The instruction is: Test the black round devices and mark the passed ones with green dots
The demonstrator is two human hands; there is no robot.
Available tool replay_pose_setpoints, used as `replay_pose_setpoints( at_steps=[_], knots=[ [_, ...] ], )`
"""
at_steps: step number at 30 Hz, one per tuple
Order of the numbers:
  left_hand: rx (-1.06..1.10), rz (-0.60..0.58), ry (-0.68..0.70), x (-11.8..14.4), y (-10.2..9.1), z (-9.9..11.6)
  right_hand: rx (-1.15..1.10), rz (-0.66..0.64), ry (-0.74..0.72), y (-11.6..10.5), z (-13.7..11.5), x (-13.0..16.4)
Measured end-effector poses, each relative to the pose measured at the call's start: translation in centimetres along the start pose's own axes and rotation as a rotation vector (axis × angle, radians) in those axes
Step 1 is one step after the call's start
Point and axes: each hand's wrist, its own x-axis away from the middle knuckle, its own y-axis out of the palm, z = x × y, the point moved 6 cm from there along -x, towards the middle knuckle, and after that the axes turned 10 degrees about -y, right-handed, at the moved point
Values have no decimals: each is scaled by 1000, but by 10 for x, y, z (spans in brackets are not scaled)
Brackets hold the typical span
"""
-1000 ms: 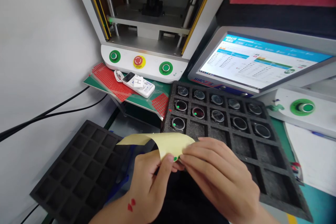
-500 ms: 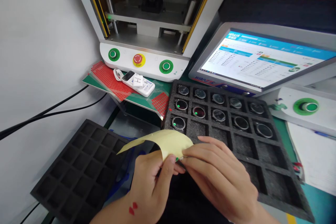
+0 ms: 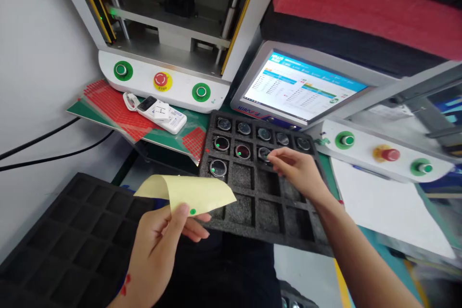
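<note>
Left hand (image 3: 159, 240) pinches a curled, green-dotted yellow sheet (image 3: 198, 192); right hand (image 3: 298, 168) is at a disc (image 3: 264, 152), its grip unclear.

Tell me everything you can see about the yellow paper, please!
The yellow paper is a pale, thin, bendy-looking sheet. One small round green dot sits near its lower edge; the rest of the side we see looks plain. It is held up in a curve, its left end arching over and its right side narrowing to a point. The person's left grip pinches the lower edge, thumb in front. In this view, it overlaps the dark foam tray.
</note>
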Motion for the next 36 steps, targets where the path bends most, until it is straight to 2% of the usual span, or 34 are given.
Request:
replay_pose_setpoints(
  at_steps=[2, 5, 11, 16, 18, 21, 23, 24, 25, 26, 28, 31, 36],
  knots=[
    [5, 4, -2, -1, -1, 0, -31, -61, 83, 1, 24, -13],
    [9, 11, -9, -1, 0, 0, -58, -75, 167, 9, 40, -18],
    [12, -6, -40, -1, 4, -1, -81, -27, 247, 15, 44, -15],
    [31, -15, -45, -2, 10, 0, -91, 38, 244, 13, 50, -24],
    [46, -21, -37, -2, 13, -1, -80, 94, 208, 11, 45, -25],
    [66, -60, -34, -1, 18, -3, -40, 204, 88, 11, 13, -10],
    [75, -83, -36, 0, 21, -3, -23, 241, -73, 15, -28, 10],
    [69, -88, -31, 0, 22, -2, -26, 221, -191, 20, -52, 22],
    [49, -90, -15, 1, 24, -1, -12, 178, -452, 26, -85, 36],
    [12, -84, 14, 1, 25, 2, -14, 112, -636, 34, -110, 50],
    [-83, -60, 92, 3, 28, 8, 8, 24, -842, 45, -142, 73],
    [-177, -44, 174, 8, 32, 14, 87, 39, -875, 51, -154, 83],
    [-254, -99, 252, 14, 38, 16, 113, 30, -838, 48, -145, 81]
  ],
)
